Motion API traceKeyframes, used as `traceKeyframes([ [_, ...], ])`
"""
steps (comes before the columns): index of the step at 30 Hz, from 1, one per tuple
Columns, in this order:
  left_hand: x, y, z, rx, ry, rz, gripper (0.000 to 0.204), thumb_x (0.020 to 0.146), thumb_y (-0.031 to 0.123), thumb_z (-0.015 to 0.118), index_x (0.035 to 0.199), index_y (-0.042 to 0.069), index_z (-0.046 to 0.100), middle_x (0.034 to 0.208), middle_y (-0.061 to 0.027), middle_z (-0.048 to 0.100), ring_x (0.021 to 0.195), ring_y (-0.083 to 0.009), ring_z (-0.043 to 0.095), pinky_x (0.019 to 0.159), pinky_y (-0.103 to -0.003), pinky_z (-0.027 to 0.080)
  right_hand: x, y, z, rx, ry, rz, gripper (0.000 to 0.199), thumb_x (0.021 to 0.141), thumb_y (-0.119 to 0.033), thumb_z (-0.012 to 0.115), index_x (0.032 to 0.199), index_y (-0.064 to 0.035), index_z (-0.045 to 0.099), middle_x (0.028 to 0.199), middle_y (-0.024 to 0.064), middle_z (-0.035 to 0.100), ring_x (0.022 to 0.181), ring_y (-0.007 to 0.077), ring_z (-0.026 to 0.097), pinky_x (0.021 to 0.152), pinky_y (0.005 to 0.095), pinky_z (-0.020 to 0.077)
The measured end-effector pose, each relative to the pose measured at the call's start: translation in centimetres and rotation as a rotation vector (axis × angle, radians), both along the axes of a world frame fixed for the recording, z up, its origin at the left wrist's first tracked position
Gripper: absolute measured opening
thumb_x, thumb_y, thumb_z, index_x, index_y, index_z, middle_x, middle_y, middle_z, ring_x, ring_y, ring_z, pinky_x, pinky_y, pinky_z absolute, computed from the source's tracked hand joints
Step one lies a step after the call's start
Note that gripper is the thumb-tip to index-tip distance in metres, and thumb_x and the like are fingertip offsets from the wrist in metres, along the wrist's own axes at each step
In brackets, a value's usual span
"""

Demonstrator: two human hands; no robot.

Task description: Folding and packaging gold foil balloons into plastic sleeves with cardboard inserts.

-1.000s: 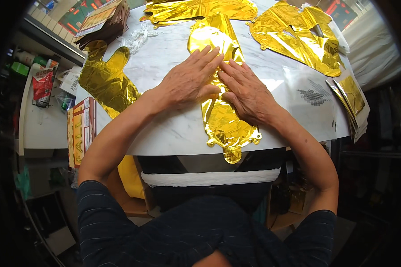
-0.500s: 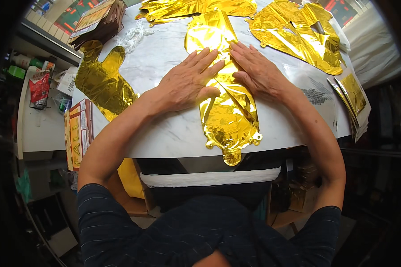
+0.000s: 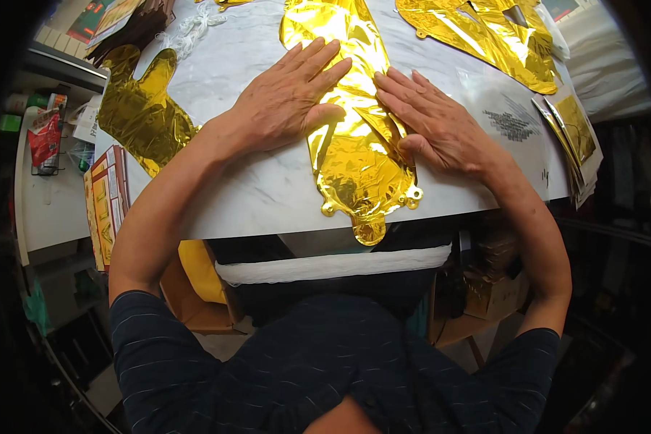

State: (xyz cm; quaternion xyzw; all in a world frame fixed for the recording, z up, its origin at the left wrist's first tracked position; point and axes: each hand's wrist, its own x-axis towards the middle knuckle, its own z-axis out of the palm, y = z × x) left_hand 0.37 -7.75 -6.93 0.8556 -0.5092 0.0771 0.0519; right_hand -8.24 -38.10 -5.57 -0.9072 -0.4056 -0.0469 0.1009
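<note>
Crinkled gold foil balloon (image 3: 362, 159) lies flat, its tail lapping over the near edge of the white marble table (image 3: 253, 195). Left hand (image 3: 286, 98) and right hand (image 3: 437, 126) press it, fingers spread flat. Beyond, more shiny foil shapes (image 3: 492, 32).

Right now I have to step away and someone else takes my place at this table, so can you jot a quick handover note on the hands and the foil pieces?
Left hand: flat, palm down, fingers spread, pressing the left side of the crinkled gold foil balloon in the middle; no grip on anything.
Right hand: flat on the same balloon's right side.
The balloon lies flat on the white marble-look table, its tail hanging over the near edge.
Another gold foil piece lies at the left, one more at the far right.
Done: balloon looks mostly flattened.
Left: wrinkles remain near the tail; the other pieces are untouched.
</note>
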Motion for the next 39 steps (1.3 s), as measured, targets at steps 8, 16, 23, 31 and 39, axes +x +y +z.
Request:
traceKeyframes([
  [8,-0.4,0.0,0.3,-0.009,0.03,0.014,0.072,0.107,0.05,0.048,0.163,0.007,0.035,0.169,-0.02,0.029,0.158,-0.038,0.024,0.131,-0.046,0.017,-9.2,-1.0,2.9,0.05,0.242,0.097,0.075,0.108,-0.058,0.038,0.147,0.005,0.051,0.157,0.0206,0.049,0.151,0.036,0.041,0.127,0.0529,0.0273],
  [16,-0.4,0.0,0.7,0.011,0.031,0.004,0.071,0.107,0.048,0.049,0.163,0.007,0.034,0.17,-0.0192,0.028,0.159,-0.0373,0.022,0.131,-0.046,0.016,-5.8,-1.5,4.2,0.199,-0.017,-0.114,0.055,0.104,-0.031,0.059,0.146,0.0037,0.053,0.153,0.0196,0.055,0.146,0.0371,0.048,0.123,0.0532,0.0356],
  [23,-0.3,-0.1,0.7,-0.001,0.057,-0.009,0.078,0.104,0.056,0.05,0.162,0.006,0.035,0.168,-0.024,0.03,0.157,-0.0419,0.025,0.13,-0.048,0.02,-5.1,1.6,1.7,0.006,0.094,0.032,0.085,0.101,-0.061,0.049,0.151,0.0074,0.039,0.161,0.0269,0.038,0.155,0.0405,0.031,0.13,0.0517,0.0199],
  [31,0.4,-0.9,2.5,-0.037,0.039,-0.037,0.077,0.102,0.053,0.056,0.155,-0.001,0.041,0.166,-0.0257,0.033,0.156,-0.0423,0.026,0.129,-0.048,0.023,-5.1,1.3,1.1,-0.014,0.121,0.024,0.093,0.102,-0.069,0.039,0.155,0.0074,0.037,0.166,0.0263,0.032,0.157,0.0398,0.027,0.13,0.0522,0.0181],
  [39,2.1,-5.1,2.6,0.054,0.016,-0.147,0.081,0.101,0.055,0.056,0.16,0.003,0.037,0.169,-0.0231,0.026,0.16,-0.0396,0.017,0.132,-0.049,0.013,-5.2,1.5,1.5,-0.014,0.114,0.018,0.093,0.101,-0.068,0.044,0.156,0.0073,0.037,0.166,0.0261,0.033,0.157,0.0394,0.028,0.13,0.0527,0.0191],
])
